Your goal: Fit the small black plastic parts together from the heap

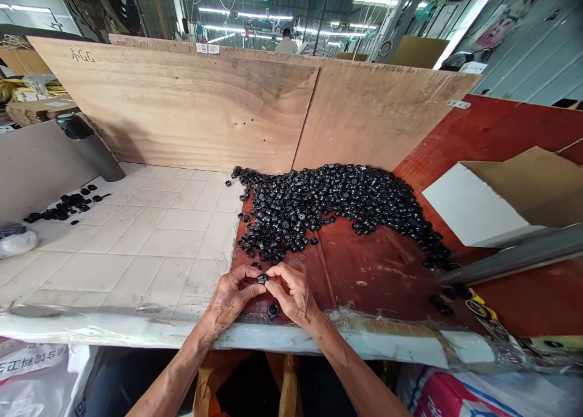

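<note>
Bare forearms (182, 360) come up from seven and five o'clock over the white-wrapped edge of the table (364, 277), and all my clock readings run from where my fingers meet. I have my left hand (228, 297) and right hand (295, 292) nearly closed, thumb and forefinger of each pinching one small black piece (263, 278) between them, just above the tabletop. At half past five, just below that grip, a loose black piece (272, 311) rests by itself near the edge.

Beyond my fingertips, from about half past eleven round to nearly three, spreads a big heap of black pieces (328, 195), mostly on the red surface. By the look of it, most of the work is left: one piece is in hand, and I see no sorted pile of finished ones. Whether the lone piece by the edge is done or waiting, I can't tell; nor can I say what the scattered black bits (64, 207) between nine and ten o'clock are.

A dark bottle (93, 150) stands tilted in view at ten. A plywood board (204, 107) walls off the far side around twelve. Between two and three sits an open cardboard box (483, 207).
</note>
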`<action>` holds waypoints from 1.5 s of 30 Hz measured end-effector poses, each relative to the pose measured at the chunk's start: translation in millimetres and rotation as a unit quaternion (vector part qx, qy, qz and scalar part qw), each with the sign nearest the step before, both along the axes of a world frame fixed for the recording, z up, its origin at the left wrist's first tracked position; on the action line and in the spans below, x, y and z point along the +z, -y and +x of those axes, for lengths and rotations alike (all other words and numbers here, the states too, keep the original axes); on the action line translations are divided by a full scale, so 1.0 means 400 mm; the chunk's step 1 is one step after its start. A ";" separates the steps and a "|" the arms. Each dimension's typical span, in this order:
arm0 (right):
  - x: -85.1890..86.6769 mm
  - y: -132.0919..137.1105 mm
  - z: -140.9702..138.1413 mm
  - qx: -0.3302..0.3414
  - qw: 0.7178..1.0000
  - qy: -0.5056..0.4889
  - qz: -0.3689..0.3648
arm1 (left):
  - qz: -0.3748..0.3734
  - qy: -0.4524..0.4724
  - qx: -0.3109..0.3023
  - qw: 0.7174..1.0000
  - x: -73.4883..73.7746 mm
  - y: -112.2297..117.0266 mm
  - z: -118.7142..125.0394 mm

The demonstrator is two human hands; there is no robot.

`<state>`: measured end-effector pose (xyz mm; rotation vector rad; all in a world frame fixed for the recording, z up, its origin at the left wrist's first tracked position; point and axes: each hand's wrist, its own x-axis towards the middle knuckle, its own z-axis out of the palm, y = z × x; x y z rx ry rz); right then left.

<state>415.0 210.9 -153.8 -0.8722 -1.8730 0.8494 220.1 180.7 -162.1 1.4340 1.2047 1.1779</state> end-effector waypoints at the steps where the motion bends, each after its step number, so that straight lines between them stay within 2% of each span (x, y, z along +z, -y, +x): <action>1: 0.002 0.002 0.001 0.006 1.000 0.001 -0.004 | -0.002 -0.002 -0.003 1.000 -0.001 0.000 0.000; 4: 0.002 0.002 0.000 0.013 0.999 0.003 -0.039 | 0.062 -0.067 0.006 0.996 -0.002 0.001 -0.002; 8: -0.006 -0.007 -0.007 0.014 0.998 0.026 -0.060 | 0.201 -0.171 0.006 0.965 -0.009 0.003 -0.006; 11: -0.011 -0.015 -0.014 0.020 0.997 0.051 -0.063 | 0.242 -0.216 0.001 0.946 -0.009 0.005 -0.010; 13: -0.013 -0.017 -0.017 0.027 0.996 0.063 -0.059 | 0.231 -0.227 -0.004 0.946 0.002 0.009 -0.010; 15: -0.016 -0.017 -0.016 0.031 0.996 0.067 -0.055 | 0.173 -0.228 -0.016 0.958 0.022 0.012 -0.006; 17: -0.024 -0.019 -0.010 -0.011 0.998 0.059 -0.033 | 0.088 -0.228 -0.040 0.969 0.042 0.013 0.001; 18: -0.029 -0.022 -0.006 -0.058 0.997 0.049 -0.011 | 0.047 -0.226 -0.046 0.972 0.048 0.011 0.005; 20: -0.042 -0.032 0.006 -0.172 0.984 0.028 0.049 | -0.004 -0.225 -0.006 0.974 0.049 0.002 0.011; 22: -0.055 -0.046 0.014 -0.221 0.970 0.029 0.096 | -0.005 -0.230 0.093 0.969 0.035 -0.014 0.014; 24: -0.066 -0.060 0.016 -0.195 0.972 0.057 0.118 | 0.032 -0.248 0.173 0.953 0.012 -0.031 0.013; 25: -0.071 -0.066 0.015 -0.175 0.974 0.076 0.123 | 0.057 -0.261 0.186 0.946 0.000 -0.038 0.011; 27: -0.080 -0.073 0.012 -0.155 0.974 0.107 0.126 | 0.095 -0.290 0.172 0.937 -0.020 -0.049 0.009; 31: -0.094 -0.073 0.013 -0.171 0.969 0.133 0.119 | 0.118 -0.329 0.139 0.926 -0.037 -0.050 0.008; 35: -0.082 -0.054 0.020 -0.213 0.972 0.051 0.086 | 0.113 -0.305 0.148 0.934 -0.034 -0.040 0.008; 37: -0.064 -0.042 0.020 -0.179 0.982 -0.014 0.063 | 0.102 -0.278 0.144 0.944 -0.028 -0.037 0.008; 39: -0.044 -0.033 0.016 -0.112 0.991 -0.044 0.053 | 0.100 -0.251 0.127 0.954 -0.022 -0.035 0.007; 42: -0.024 -0.030 0.007 -0.046 0.996 -0.035 0.062 | 0.126 -0.229 0.089 0.961 -0.011 -0.032 0.007; 45: -0.022 -0.033 0.002 -0.021 0.996 -0.023 0.081 | 0.156 -0.210 0.045 0.964 -0.001 -0.029 0.006</action>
